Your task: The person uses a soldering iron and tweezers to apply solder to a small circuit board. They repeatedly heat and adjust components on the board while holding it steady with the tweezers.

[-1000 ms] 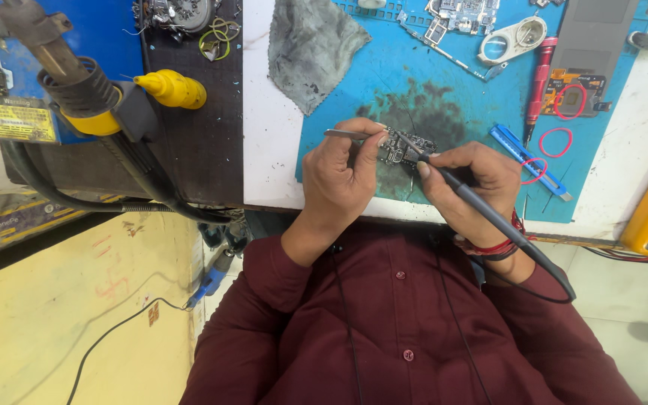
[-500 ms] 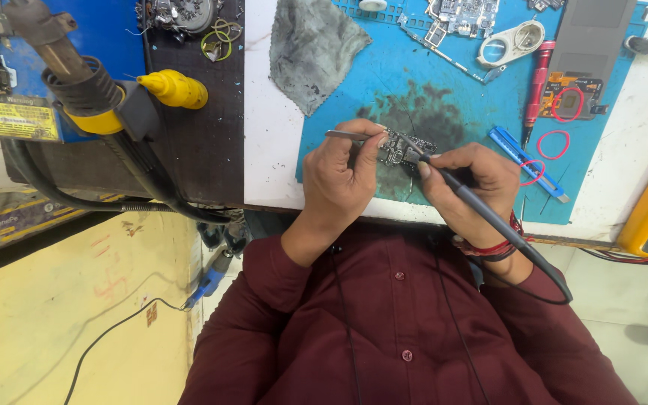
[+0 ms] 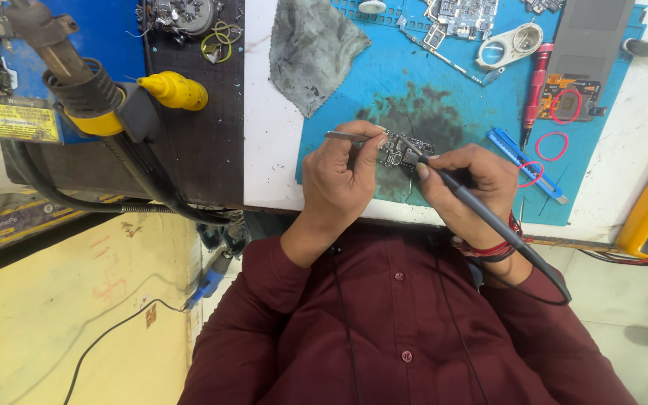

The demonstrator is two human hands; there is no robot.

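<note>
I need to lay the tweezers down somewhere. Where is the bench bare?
Bare: the white strip between the black panel and the blue mat, below the grey cloth. Crowded: the mat's top and right, with boards and the red screwdriver.

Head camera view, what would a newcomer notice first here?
At the centre of the blue mat, the left hand holds tweezers and the right hand a soldering iron over a small circuit board. At upper left a yellow-tipped hot-air nozzle stands out.

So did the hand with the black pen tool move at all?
No. The right hand with the black tool stays on the small board, just as close to the blue knife.
</note>
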